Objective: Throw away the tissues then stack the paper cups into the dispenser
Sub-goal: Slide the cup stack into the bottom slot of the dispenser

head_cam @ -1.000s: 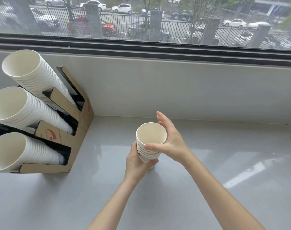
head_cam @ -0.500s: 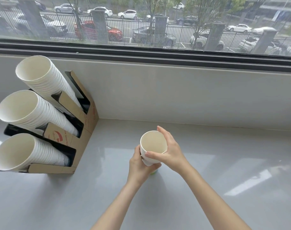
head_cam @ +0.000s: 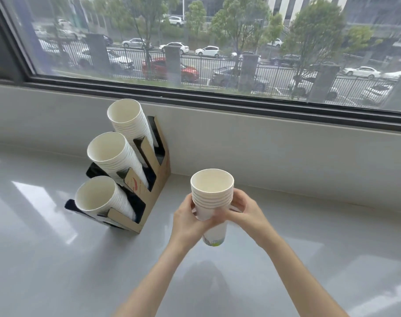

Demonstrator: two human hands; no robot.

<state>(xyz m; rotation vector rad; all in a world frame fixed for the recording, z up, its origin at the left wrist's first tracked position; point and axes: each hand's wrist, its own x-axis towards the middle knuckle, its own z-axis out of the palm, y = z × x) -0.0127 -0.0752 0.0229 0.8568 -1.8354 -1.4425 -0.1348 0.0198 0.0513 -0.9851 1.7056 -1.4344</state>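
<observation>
Both hands, left hand (head_cam: pixel 188 219) and right hand (head_cam: pixel 245 211), grasp the cup stack (head_cam: pixel 212 197) at frame centre, above the worktop (head_cam: pixel 309 236). The lowest cup could slip out, because the fingers hold only the middle; the dispenser (head_cam: pixel 147 186) stands left.

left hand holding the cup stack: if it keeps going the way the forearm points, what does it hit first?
Likely nothing near: the left hand, gripping the cup stack, points up-right toward the wall below the window. The dispenser sits off to its left. Depth unclear.
</observation>
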